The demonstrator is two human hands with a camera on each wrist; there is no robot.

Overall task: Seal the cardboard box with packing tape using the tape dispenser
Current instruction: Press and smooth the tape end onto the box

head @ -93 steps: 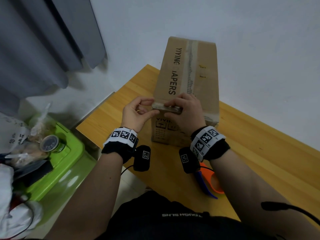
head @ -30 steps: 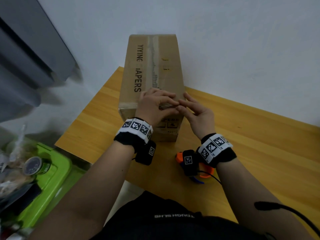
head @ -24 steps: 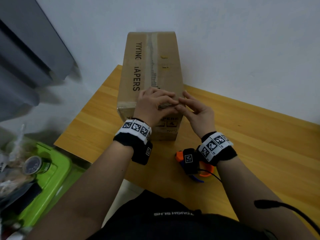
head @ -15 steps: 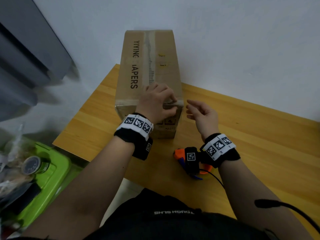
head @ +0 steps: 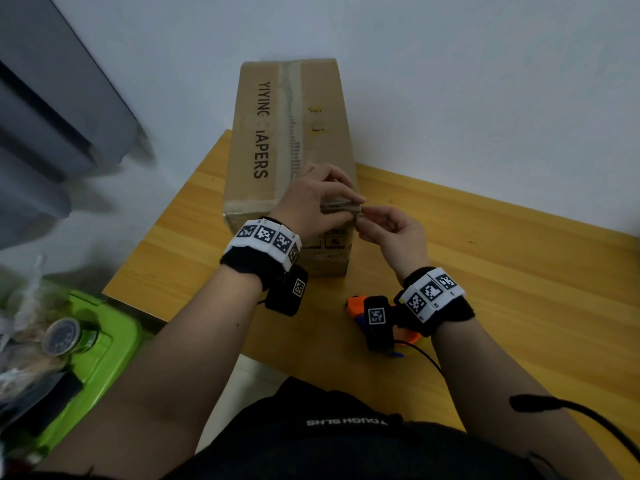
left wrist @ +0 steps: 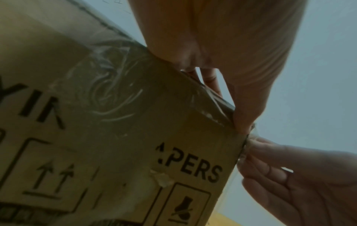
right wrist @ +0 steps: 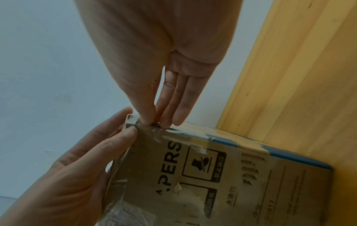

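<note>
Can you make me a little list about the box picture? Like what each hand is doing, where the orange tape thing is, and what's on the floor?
box: cardboard box lying on the wooden table, old tape down its top
left hand: left hand grips the box's near top edge, by the right corner
right hand: right hand pinches clear tape at that corner
tape dispenser: orange tape dispenser lies on the table under the right wrist, untouched
floor: green bin to the left, with a round lid and bags on it

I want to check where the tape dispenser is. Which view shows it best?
Only the head view: the orange tape dispenser lies on the table, partly hidden behind the right wrist. Neither wrist view shows it.
</note>
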